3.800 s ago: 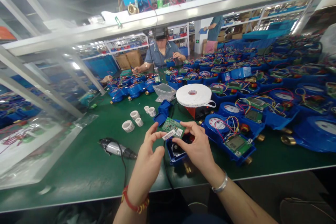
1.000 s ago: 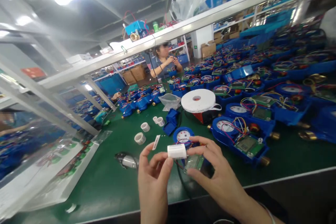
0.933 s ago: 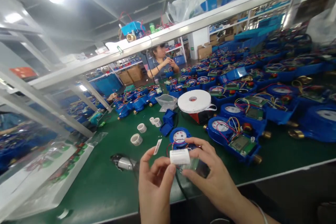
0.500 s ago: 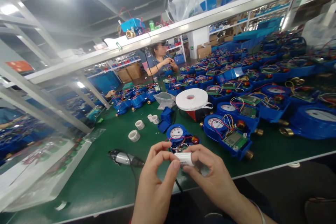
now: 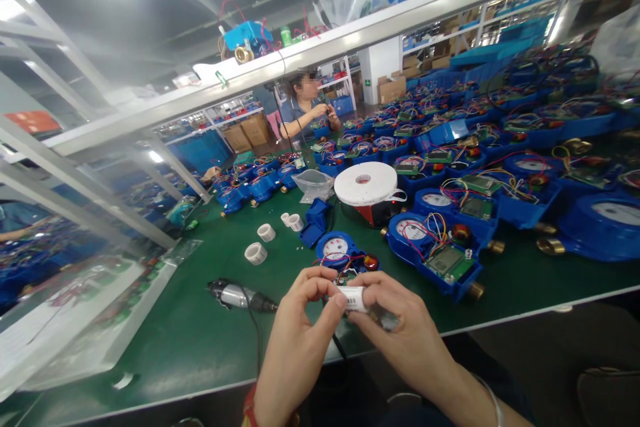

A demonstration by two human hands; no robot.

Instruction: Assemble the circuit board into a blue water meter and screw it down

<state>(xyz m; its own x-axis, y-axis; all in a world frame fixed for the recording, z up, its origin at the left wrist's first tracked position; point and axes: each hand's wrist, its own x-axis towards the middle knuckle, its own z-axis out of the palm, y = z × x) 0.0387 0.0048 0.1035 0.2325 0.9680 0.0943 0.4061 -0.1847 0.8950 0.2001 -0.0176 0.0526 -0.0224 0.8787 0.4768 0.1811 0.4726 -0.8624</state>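
My left hand (image 5: 300, 333) and my right hand (image 5: 403, 333) meet over the near edge of the green bench. Both pinch a small white block (image 5: 353, 297) with a label on its face. The fingers of each hand are curled round it. My right hand also covers something clear or shiny beneath the block; I cannot make it out. Just beyond my fingers lies a blue water meter (image 5: 340, 253) with a white dial and red and yellow wires.
An electric screwdriver (image 5: 239, 296) lies left of my hands. White plastic rings (image 5: 256, 253) and a big white tape roll (image 5: 369, 183) sit farther back. Many blue meters (image 5: 440, 253) with circuit boards fill the right side. Another person (image 5: 304, 107) works across the bench.
My hands have dropped closer to the bench edge. The label strip held up in my left fingers a second ago is no longer raised, and both hands now close on the white block.
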